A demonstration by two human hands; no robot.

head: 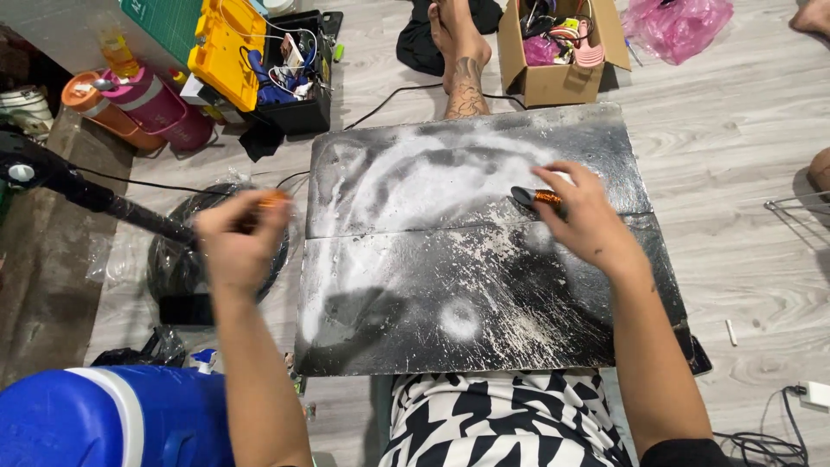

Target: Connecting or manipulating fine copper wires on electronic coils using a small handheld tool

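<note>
Over the far half of the black board (484, 285), the person's right hand (581, 214) was clamped on a small coil of copper-coloured wire (545, 198), its dark end poking out toward the middle of the board. The fingers were curled round it, and the coil sat just above the seam where the board's two panels met. Off the board's left edge, the left hand (239, 235) was raised and closed on something orange (273, 200); it was blurred, and I could not tell whether it was a second coil or a loose run of the same wire.

The board itself lay on the floor, smeared with white powdery marks. To my eye the step in hand was handling the wire between the two hands, winding or pulling it out, and any next move would have called for steady tension and a firm grip on the coil.

Left of the board lay a dark bundle in clear plastic (186, 259), crossed by a black pole (104, 201). Beyond the board's far edge stood a black toolbox with a yellow tray (259, 65), a cardboard box (562, 60), and another person's bare foot (462, 60). Near the board's left corner sat a blue cooler (104, 415).
</note>
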